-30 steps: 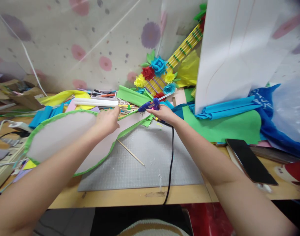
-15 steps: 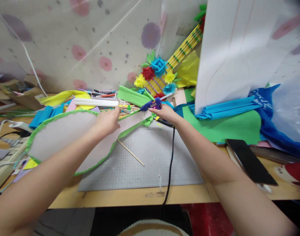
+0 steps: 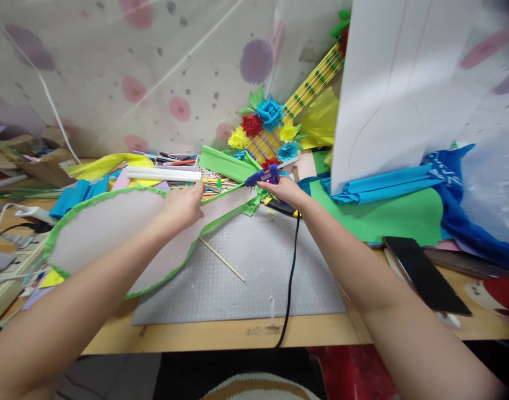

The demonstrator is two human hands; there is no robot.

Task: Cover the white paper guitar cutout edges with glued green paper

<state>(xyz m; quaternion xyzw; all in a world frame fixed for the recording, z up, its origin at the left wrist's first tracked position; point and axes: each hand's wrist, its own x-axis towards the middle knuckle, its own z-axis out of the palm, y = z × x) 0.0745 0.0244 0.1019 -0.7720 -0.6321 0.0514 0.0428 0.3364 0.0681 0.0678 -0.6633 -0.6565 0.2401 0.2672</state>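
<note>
My right hand (image 3: 284, 190) is closed round a blue hot glue gun (image 3: 263, 175), whose nozzle points left over the narrow end of a guitar-shaped white board (image 3: 108, 228). Green crepe paper (image 3: 154, 286) wraps the board's edges, and a loose green bit hangs at the narrow end. At the board's neck, my left hand (image 3: 185, 204) is closed on its upper edge; the fingertips are partly hidden. From the glue gun a black cord (image 3: 294, 261) runs down over the grey cutting mat (image 3: 254, 294). A thin wooden stick (image 3: 223, 259) lies on the mat, beside the board.
Behind stands a yellow paper guitar (image 3: 310, 83) with paper flowers. A large white board (image 3: 388, 83) leans at the right, above blue and green crepe paper (image 3: 388, 216). A phone (image 3: 425, 272) lies front right, a power strip (image 3: 23, 266) at the left.
My right hand and the glue gun have shifted slightly to the right and up along the board's end. The cord moved with them. My left hand and the board stay in place.
</note>
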